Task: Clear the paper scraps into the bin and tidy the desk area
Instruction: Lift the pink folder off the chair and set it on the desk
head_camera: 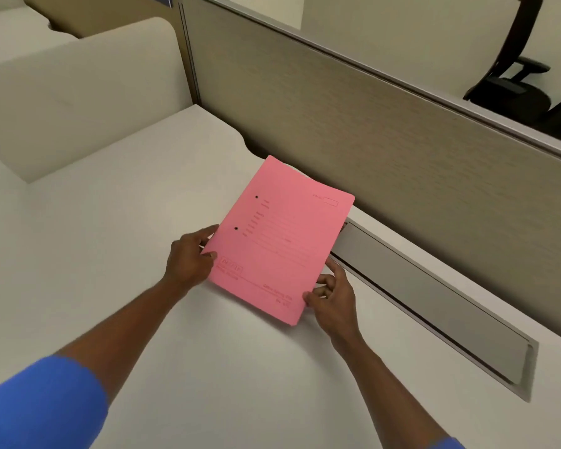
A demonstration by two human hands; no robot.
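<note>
A pink paper folder (282, 234) with two punched holes and printed lines lies tilted on the white desk (110, 241), its far end near the partition. My left hand (191, 257) grips its near-left edge, thumb on top. My right hand (332, 298) pinches its near-right corner. White sheets peek out at the folder's far edge. No paper scraps or bin are in view.
A grey cable-tray lid (434, 299) runs along the desk's back edge on the right. Behind it stands a beige partition (370, 131) with glass above. A black office chair (512, 89) shows beyond the glass. Cream cabinets (78, 92) rise to the left.
</note>
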